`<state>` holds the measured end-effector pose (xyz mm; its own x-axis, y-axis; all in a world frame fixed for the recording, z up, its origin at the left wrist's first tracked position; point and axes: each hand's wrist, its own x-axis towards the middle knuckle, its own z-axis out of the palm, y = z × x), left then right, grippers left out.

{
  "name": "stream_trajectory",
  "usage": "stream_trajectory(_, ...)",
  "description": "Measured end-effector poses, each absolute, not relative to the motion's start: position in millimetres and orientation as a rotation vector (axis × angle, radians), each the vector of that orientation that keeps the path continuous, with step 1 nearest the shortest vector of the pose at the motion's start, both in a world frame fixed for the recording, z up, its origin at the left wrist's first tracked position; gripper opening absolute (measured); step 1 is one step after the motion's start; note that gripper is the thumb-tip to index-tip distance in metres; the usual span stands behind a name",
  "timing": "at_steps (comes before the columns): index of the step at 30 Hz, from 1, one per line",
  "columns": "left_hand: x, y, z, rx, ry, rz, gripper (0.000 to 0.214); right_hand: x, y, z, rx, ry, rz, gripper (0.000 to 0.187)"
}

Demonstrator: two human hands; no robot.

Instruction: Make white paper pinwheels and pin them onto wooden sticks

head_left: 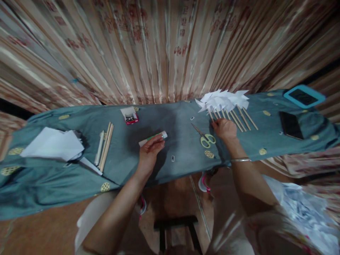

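My left hand (151,150) is closed around a white and green tube that looks like a glue stick (164,134), just over the cloth. On the right, my right hand (225,129) grips the lower end of a wooden stick belonging to a white paper pinwheel (205,102). That pinwheel is at the left end of a row of several overlapping paper pinwheels (225,99), their sticks pointing toward me. Scissors (204,137) with yellow-green handles lie just left of my right hand. My right fingertips are partly hidden.
A table with a green cloth (122,156) carries a small red box of metal pieces (130,118), wooden sticks (106,148), a whitish rod (100,147) and white paper sheets (50,145). At the right are a dark phone (290,125) and a blue-framed tablet (304,96). Curtains (159,49) hang behind.
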<state>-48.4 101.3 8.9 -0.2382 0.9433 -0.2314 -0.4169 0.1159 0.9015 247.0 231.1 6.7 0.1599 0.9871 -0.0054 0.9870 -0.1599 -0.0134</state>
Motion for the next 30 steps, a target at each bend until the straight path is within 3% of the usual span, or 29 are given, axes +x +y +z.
stream_trajectory(13, -68.1, 86.3, 4.7, 0.662, 1.195, 1.452, 0.033, 254.1, 214.9, 7.0, -2.293, -2.080, -0.280, 0.048)
stream_trajectory(17, -71.4, 80.8, 2.8, 0.655, 1.201, 1.432, 0.033, 246.9, 208.5, 17.0, -2.235, -2.063, -0.306, 0.043)
stream_trajectory(30, -93.7, 69.7, 16.4, 0.662, 1.244, 1.369, 0.031, 126.6, 145.1, -14.8, -1.284, -2.468, -0.128, 0.033)
